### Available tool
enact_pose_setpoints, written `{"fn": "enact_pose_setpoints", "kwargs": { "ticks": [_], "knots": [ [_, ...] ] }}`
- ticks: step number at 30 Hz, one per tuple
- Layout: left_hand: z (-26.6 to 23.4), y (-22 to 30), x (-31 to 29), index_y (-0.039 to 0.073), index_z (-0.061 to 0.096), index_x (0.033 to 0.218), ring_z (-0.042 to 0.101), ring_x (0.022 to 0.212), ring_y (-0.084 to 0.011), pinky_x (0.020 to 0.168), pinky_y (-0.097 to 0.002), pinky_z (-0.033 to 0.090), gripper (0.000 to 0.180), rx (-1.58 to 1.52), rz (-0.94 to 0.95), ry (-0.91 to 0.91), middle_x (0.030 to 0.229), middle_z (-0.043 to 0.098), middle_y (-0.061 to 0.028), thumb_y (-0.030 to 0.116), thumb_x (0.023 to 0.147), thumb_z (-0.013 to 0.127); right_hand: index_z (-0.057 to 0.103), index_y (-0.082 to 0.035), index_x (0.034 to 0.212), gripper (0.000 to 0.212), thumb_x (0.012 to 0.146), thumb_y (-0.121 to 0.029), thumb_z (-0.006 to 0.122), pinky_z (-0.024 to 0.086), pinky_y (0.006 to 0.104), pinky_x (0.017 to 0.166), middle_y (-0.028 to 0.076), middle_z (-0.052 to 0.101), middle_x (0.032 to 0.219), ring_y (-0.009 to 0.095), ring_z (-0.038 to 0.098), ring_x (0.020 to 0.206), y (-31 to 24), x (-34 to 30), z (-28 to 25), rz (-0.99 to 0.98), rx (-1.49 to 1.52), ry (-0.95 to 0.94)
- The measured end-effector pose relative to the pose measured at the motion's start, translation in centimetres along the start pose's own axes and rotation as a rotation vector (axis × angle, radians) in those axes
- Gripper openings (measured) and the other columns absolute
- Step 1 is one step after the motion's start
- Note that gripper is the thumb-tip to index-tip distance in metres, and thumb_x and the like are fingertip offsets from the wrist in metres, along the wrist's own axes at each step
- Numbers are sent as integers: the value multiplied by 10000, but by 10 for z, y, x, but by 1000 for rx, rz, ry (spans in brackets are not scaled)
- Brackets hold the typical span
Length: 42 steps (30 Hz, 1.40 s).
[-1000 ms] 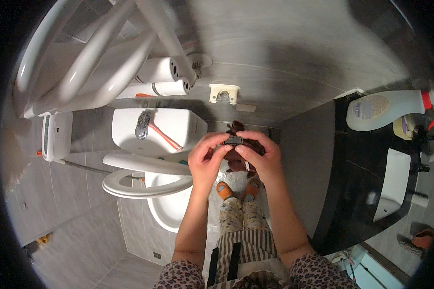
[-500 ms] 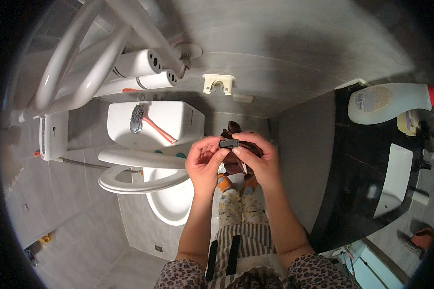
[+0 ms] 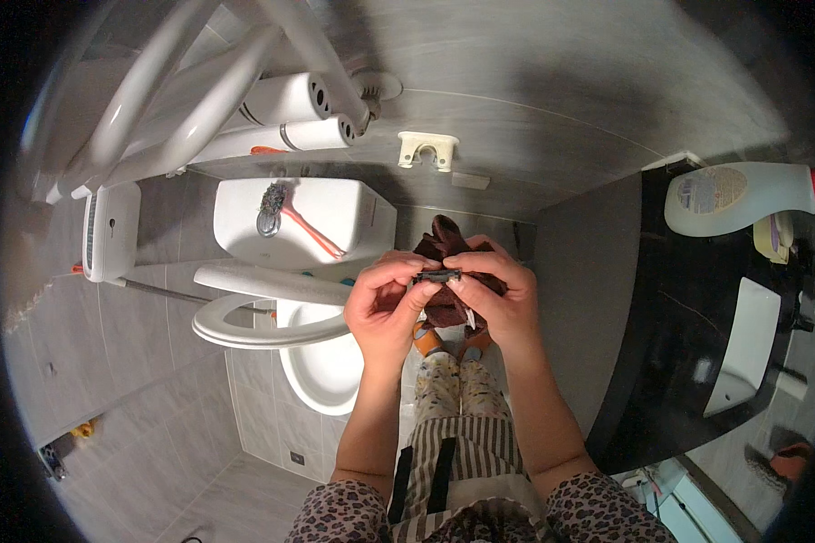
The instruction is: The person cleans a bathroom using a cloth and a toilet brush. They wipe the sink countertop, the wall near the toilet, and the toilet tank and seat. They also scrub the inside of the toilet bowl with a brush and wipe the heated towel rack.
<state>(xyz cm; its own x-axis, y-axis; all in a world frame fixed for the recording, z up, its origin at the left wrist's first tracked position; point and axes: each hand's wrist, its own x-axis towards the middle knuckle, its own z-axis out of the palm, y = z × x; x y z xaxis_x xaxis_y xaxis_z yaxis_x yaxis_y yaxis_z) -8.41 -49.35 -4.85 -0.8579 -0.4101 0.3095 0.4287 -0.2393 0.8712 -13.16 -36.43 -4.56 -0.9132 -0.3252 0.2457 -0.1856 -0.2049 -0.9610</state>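
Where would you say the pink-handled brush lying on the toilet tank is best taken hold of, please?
Probably by the bare pink handle of the brush, near its lower right end. The bristle head sits at the upper left of the toilet tank lid, while the handle runs diagonally toward the front right edge, nearest the left hand. Coming from above at that side should suit, with the grip closing across the thin handle.

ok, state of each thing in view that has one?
left hand: pinching the small dark clip
right hand: pinching the clip's other end, dark red cloth bunched behind it
toilet seat: partly raised
toilet lid: raised
brush: lying on the tank
spray bottle: on the black counter
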Motion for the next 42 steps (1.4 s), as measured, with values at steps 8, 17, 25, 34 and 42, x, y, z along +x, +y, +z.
{"fn": "enact_pose_setpoints", "kwargs": {
  "ticks": [8,17,25,34,42],
  "knots": [
    [-3,3,-5,-28,512,1028,602,937,-214,808,-297,511,295,-7,1,-7,992,601,-181,-142,780,625,670,-33,961,199,763,-37,651,462,281,768,74,629,917,173,592,869,-1,-7,6,46,7,24],
    [-6,4,-10,-16,478,1065,604,949,-222,830,-313,506,343,-31,-18,-6,988,601,-179,-141,781,624,668,-36,957,191,767,-28,647,465,277,746,79,622,920,177,594,846,7,-14,9,28,24,33],
    [-9,4,-11,-22,519,977,592,932,-244,834,-343,493,241,10,25,16,954,608,-175,-104,786,640,654,-38,1009,274,736,-22,673,457,263,743,75,615,918,165,590,839,3,-15,12,48,39,9],
    [-9,3,-12,-12,537,957,587,897,-240,809,-335,480,214,90,83,20,939,621,-155,-88,788,646,653,-37,1005,287,725,-58,713,456,277,760,79,618,927,175,592,852,3,-19,12,91,73,-16],
    [-9,-1,-14,-18,543,983,579,942,-230,842,-329,470,223,54,8,22,1000,599,-150,-117,793,603,656,-42,991,247,748,-61,699,458,282,774,71,628,953,168,593,869,8,-21,12,94,39,15]
  ]
}}
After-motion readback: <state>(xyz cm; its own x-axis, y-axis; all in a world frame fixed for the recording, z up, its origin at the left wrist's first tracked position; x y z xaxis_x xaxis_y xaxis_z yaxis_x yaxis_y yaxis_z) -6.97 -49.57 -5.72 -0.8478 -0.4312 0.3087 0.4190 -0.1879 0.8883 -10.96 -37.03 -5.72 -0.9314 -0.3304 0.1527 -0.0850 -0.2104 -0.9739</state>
